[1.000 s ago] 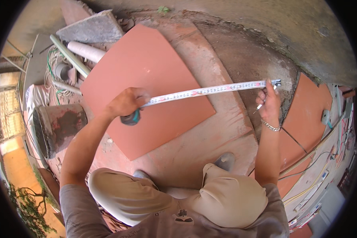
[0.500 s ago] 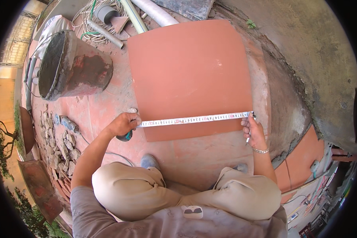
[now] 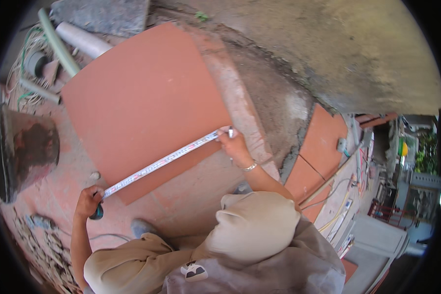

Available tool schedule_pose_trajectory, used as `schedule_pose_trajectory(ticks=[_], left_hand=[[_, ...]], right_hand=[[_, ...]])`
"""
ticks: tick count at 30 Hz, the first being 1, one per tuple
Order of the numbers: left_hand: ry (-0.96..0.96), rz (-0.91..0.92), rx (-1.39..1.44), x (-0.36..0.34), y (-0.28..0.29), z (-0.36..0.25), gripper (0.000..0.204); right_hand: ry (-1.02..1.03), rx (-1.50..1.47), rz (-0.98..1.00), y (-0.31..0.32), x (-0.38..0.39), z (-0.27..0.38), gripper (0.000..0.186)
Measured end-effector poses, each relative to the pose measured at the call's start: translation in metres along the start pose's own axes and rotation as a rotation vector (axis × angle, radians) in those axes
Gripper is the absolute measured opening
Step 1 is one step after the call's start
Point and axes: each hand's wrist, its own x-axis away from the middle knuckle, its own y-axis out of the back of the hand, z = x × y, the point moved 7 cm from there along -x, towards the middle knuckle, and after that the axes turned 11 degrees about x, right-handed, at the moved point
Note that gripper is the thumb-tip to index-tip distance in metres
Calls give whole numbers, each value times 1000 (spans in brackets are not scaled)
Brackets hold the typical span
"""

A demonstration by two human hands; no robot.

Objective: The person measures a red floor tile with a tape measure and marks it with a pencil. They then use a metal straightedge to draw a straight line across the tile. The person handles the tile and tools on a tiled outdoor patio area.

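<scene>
A white tape measure (image 3: 157,165) is drawn out straight across the near part of a large reddish-orange tile (image 3: 147,98) lying on the ground. My left hand (image 3: 88,202) is closed round its case end at the tile's left edge, and part of the dark teal case pokes out below the fingers. At the right edge, my right hand (image 3: 235,146) pinches the far end of the tape. A slim white pen-like stick (image 3: 231,131) also sits in that hand; its exact kind is unclear.
A mortar-smeared bucket (image 3: 27,152) stands at left, near pipes (image 3: 83,40) and coiled cable. Broken stones (image 3: 44,247) and a power tool (image 3: 40,222) lie lower left. More orange tiles (image 3: 314,152) lie right, below a concrete wall (image 3: 367,63).
My view has swung to the right, so the tile and bucket now appear farther left and tilted. Both hands keep hold of the tape, which is still stretched across the tile.
</scene>
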Motion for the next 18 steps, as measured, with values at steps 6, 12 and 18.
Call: schedule_pose_trajectory(ticks=[6, 12, 18], left_hand=[[35, 7, 78, -13, 4, 3, 11], [35, -5, -5, -14, 15, -19, 10], [58, -7, 3, -13, 16, -36, 11]], right_hand=[[-11, 93, -20, 5, -6, 2, 19], [-17, 71, -11, 6, -6, 5, 18], [-66, -43, 21, 5, -7, 16, 15]])
